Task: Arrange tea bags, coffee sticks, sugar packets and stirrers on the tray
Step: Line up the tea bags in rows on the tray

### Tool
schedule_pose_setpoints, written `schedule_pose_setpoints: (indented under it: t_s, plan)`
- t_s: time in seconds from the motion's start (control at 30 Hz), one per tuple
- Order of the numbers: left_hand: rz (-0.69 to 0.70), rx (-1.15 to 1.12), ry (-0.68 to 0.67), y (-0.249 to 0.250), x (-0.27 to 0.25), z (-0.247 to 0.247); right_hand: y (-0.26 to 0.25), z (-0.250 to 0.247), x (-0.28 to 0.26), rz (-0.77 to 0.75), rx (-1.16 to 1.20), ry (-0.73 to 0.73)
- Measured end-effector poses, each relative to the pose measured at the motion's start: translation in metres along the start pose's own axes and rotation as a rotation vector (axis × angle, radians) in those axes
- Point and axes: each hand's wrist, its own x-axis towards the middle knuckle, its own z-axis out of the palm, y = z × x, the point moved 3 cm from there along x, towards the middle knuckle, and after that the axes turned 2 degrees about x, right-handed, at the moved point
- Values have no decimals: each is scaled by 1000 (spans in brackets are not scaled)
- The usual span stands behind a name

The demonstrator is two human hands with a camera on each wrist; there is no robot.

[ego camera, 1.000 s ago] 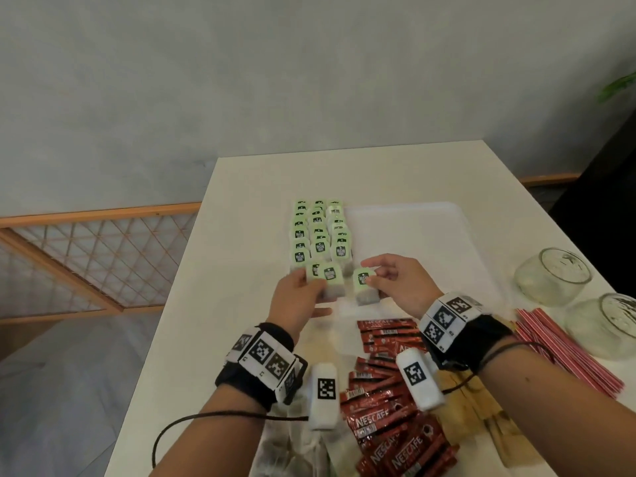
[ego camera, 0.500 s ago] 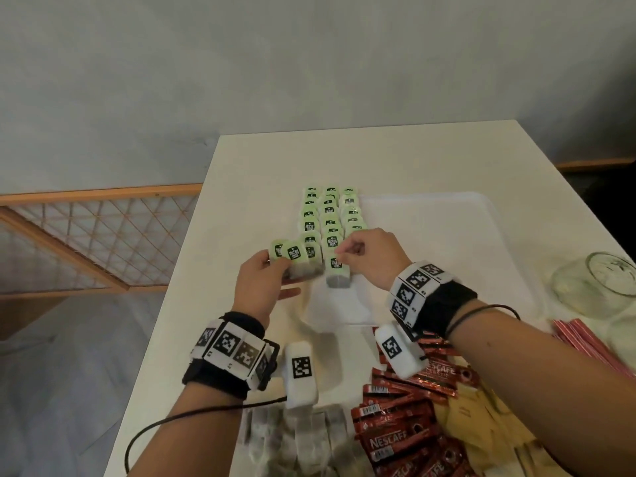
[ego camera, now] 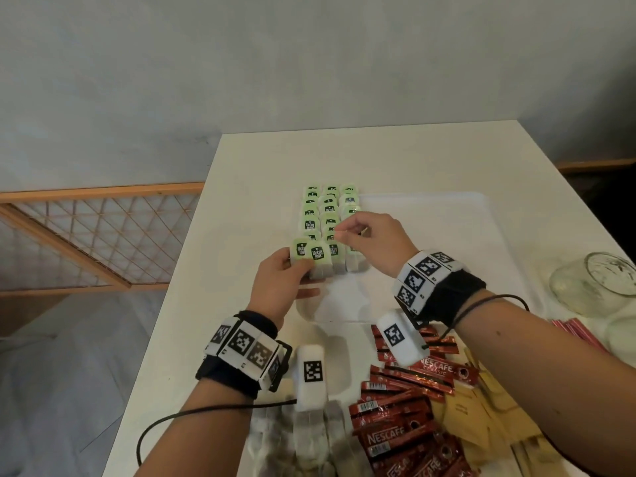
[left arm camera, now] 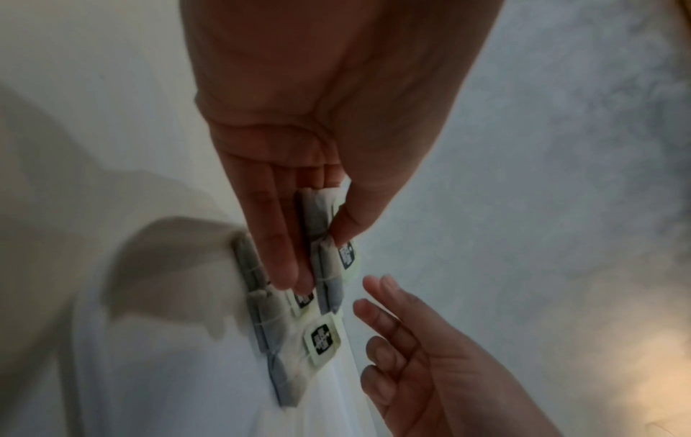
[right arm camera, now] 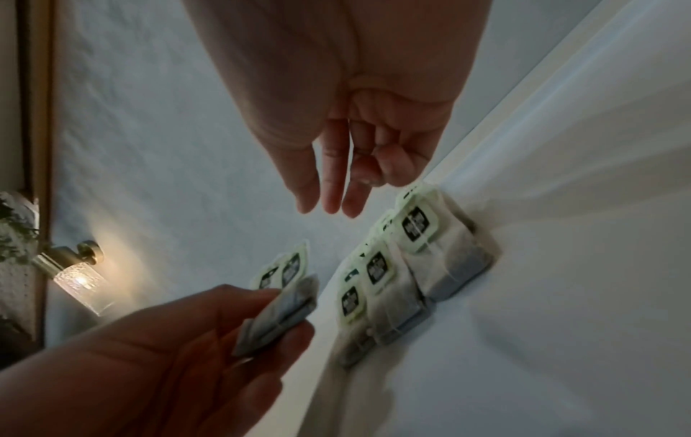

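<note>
Pinching two green-tagged tea bags between thumb and fingers, the left hand holds them just beside the tray's rows, while the right hand hovers loosely curled, empty.

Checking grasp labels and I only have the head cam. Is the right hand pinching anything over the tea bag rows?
Observer: No. In the right wrist view the right hand is empty, with its fingers loose above the tea bag rows.
Operator: How many bags are in the left?
Observer: Two. The right wrist view shows the left hand pinching a pair of tea bags, with both green tags visible.
Operator: Is that pair already touching the rows?
Observer: It doesn't look like it. From the right wrist there's a gap between the pair and the nearest placed bags.
</note>
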Motion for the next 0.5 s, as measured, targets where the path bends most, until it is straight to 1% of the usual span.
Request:
schedule_pose_setpoints:
  t_s: [0.13, 0.23, 0.4, 0.43, 0.5]
  plan:
    - [43, 7, -50, 5, -5, 14, -3, -5, -9, 32, 16, -86]
    - [59, 16, -62, 4, -9, 21, 0, -9, -16, 51, 18, -123]
    - [22, 67, 39, -6, -4, 14, 25, -15, -28, 212, 20, -245]
    - [22, 81, 53, -8, -3, 11, 31, -17, -29, 238, 15, -253]
    - [27, 104, 78, -10, 2, 7, 40, -21, -29, 263, 21, -226]
